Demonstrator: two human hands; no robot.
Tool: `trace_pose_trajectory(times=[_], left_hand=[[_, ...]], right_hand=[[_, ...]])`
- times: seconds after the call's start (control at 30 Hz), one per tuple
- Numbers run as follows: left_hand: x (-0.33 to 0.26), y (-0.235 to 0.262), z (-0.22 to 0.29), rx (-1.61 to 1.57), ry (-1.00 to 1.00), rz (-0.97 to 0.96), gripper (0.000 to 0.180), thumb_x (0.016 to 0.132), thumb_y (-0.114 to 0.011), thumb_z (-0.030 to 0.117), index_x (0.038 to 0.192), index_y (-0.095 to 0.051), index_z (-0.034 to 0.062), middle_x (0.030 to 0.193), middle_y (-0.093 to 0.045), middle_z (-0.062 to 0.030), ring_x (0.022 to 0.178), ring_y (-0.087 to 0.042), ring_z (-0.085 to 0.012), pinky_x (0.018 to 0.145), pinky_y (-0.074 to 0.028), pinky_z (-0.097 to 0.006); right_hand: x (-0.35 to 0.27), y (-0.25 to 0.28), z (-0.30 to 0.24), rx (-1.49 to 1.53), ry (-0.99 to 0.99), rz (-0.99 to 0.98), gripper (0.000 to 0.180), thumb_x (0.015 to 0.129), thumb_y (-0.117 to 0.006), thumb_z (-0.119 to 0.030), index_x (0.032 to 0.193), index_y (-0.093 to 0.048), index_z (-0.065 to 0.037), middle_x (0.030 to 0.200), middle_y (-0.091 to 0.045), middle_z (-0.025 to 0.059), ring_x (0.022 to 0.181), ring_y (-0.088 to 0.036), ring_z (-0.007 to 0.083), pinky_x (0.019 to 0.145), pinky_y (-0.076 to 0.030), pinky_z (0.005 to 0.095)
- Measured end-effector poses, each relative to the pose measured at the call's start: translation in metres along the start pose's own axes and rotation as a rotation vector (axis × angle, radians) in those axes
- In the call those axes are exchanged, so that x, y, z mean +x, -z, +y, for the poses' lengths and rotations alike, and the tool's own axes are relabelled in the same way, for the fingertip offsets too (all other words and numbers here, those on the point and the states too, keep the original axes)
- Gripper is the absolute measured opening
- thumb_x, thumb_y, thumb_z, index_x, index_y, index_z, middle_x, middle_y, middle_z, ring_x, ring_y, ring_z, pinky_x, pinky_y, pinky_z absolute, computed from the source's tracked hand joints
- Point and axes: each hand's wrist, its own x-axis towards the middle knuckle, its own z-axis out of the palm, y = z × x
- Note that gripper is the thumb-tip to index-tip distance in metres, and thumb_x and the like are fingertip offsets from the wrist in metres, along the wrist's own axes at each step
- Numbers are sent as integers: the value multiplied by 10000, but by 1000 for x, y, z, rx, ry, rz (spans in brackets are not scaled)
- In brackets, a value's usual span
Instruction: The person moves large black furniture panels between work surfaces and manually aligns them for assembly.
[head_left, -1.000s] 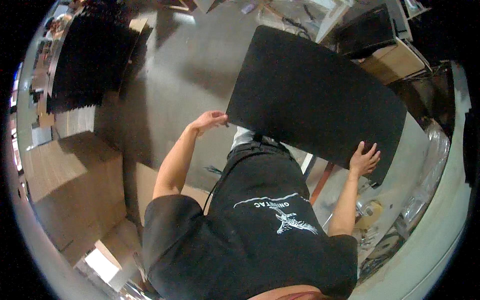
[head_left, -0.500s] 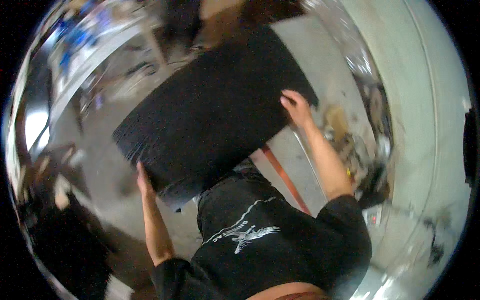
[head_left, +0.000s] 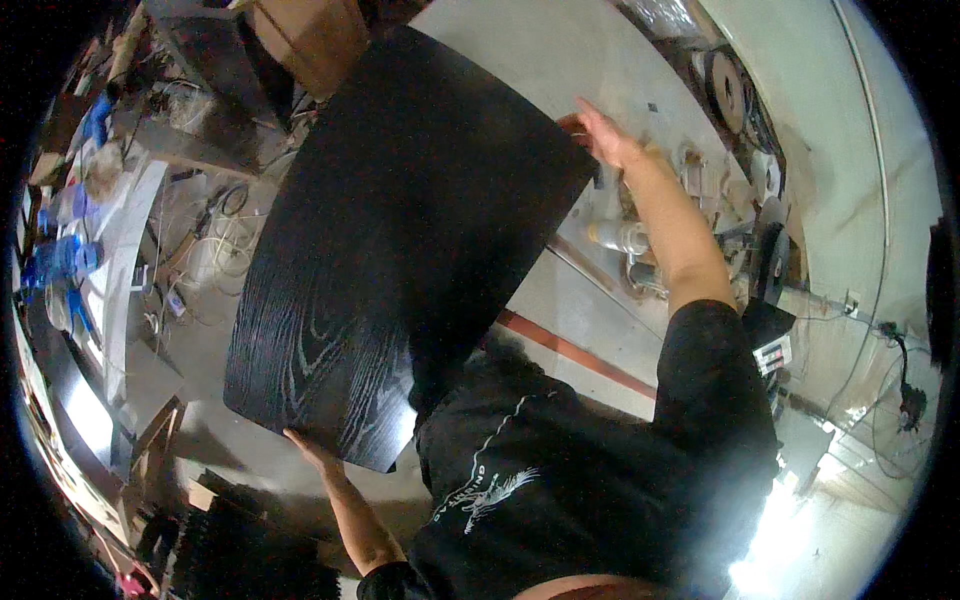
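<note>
Black panel (head_left: 400,200) is slanting between the person's two hands, its wood grain catching light at the lower end, its far end overlapping the desk (head_left: 560,62). At the panel's lower end, the left hand (head_left: 315,455) is touching the edge, its forearm angling up from below; the panel is hiding most of the fingers, so I cannot tell how far they are closing. At the panel's right corner, the right hand (head_left: 605,140) is meeting the edge half open, fingers bending toward it and one pointing away; how firmly it is gripping, I cannot tell. Its elbow is bending beside the body.

One panel is showing, along with one red strip (head_left: 580,355) and one clear container (head_left: 615,236), both sitting to the panel's right. One black disc (head_left: 775,265) is standing farther right of it.

Beyond the panel's upper left side, one brown box (head_left: 315,40) is sitting; pale cables (head_left: 232,235) are tangling left of the panel, and blue items (head_left: 55,262) are lying well left of it. The black shirt (head_left: 600,450) is covering the view just below the panel's right side, and the panel itself is blocking part of the desk.
</note>
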Motion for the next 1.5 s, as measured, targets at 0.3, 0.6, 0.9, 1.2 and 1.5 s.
trace_pose_trajectory(times=[0.3, 0.6, 0.9, 1.2, 1.5], left_hand=[[8, -16, -5, -114, 158, 139, 968, 931, -294, 769, 1584, -120, 76, 1633, -156, -158, 1469, -220, -395, 1203, -189, -533], [-4, -49, 3, 43, 63, 273, 965, 936, -272, 762, 1581, -125, 59, 1635, -141, -174, 1480, -198, -396, 1211, -175, -519], [16, 21, -8, -93, 135, -66, 943, 936, -324, 752, 1584, -157, 87, 1627, -181, -151, 1466, -221, -385, 1201, -181, -519], [-1, 1, 8, -122, 6, -37, 868, 949, -384, 710, 1557, -253, 104, 1583, -289, -150, 1417, -317, -369, 1172, -242, -538], [-5, 36, 27, 26, 60, 23, 756, 990, -414, 629, 1508, -364, 79, 1489, -444, -135, 1363, -415, -328, 1132, -304, -497]], right_hand=[[0, -22, 10, 441, -30, -68, 811, 939, -391, -707, 1240, -619, 11, 1167, -675, 129, 1066, -633, 264, 989, -460, 376], [-24, -33, 9, 658, 120, -129, 928, 907, -310, -793, 1270, -578, 18, 1175, -635, 175, 1109, -593, 307, 994, -450, 410], [-12, -51, -15, -40, 123, -86, 767, 952, -392, -702, 1229, -626, -26, 1177, -639, 91, 1106, -570, 206, 1006, -409, 347], [-1, -99, -104, -418, 173, -207, 491, 941, -639, -447, 1220, -650, -43, 1134, -671, 32, 1020, -601, 159, 920, -449, 322], [26, -70, -91, -563, 74, -253, 394, 973, -622, -371, 1195, -674, -50, 1054, -692, 0, 919, -618, 128, 843, -477, 299]])
